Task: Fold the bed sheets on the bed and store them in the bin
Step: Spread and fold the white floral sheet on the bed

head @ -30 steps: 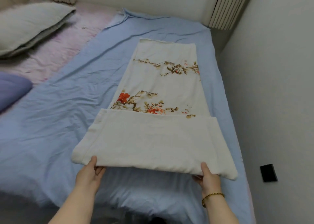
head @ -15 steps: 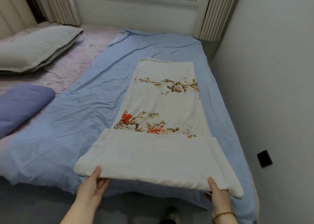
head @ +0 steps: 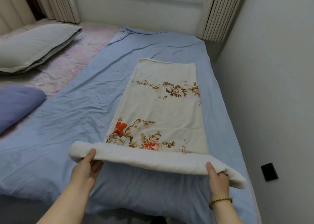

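Note:
A cream bed sheet [head: 163, 108] with red and brown flowers lies as a long folded strip on the blue sheet [head: 81, 125] that covers the bed. Its near end is lifted off the bed and curves up and forward over the strip. My left hand [head: 86, 169] grips the near left corner, thumb on top and fingers underneath. At the near right corner my right hand [head: 217, 178] holds the edge the same way; a bead bracelet is on that wrist. No bin is in view.
A grey pillow [head: 35, 45] and a purple pillow [head: 17, 105] lie on a pink sheet [head: 71, 62] at the left. A wall [head: 271, 88] runs close along the bed's right side, with a black object [head: 269, 171] on it. Curtains and a window sill stand behind the bed.
Both hands have raised the near end of the cream sheet and carried it forward, so the flap now shows only as a narrow curved band. The view has tilted up toward the window.

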The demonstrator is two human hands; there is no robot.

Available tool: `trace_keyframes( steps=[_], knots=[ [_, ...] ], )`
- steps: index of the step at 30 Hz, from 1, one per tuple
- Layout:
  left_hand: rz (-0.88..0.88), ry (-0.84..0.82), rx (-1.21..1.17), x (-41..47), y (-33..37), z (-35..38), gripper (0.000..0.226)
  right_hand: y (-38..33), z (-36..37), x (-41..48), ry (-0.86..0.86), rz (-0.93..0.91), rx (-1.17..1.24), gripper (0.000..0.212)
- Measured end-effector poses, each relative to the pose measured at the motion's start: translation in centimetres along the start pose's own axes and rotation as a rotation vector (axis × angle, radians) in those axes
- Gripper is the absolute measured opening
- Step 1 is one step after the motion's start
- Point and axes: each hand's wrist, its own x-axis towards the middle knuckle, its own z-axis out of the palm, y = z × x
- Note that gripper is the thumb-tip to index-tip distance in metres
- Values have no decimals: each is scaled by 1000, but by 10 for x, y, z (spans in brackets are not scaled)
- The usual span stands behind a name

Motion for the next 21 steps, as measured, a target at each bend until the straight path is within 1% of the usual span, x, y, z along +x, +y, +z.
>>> trace_keyframes(
  steps=[2,4,9,12,18,20,21],
  knots=[
    [16,27,-10,17,3,24,26,-19,10,24,-12,-6,-33,38],
    [29,50,-10,36,9,53,19,-35,22,57,-22,-16,-76,37],
    [76,63,11,72,26,106,28,-71,52,121,-34,-46,-174,40],
    [97,87,51,92,31,130,41,-81,66,151,-31,-44,-262,42],
    [63,114,126,138,29,171,40,-83,91,205,-19,19,-418,47],
    [49,98,182,155,26,180,39,-82,99,222,-38,23,-475,43],
    [46,66,240,162,25,183,39,-81,102,229,-61,21,-488,40]
  ],
)
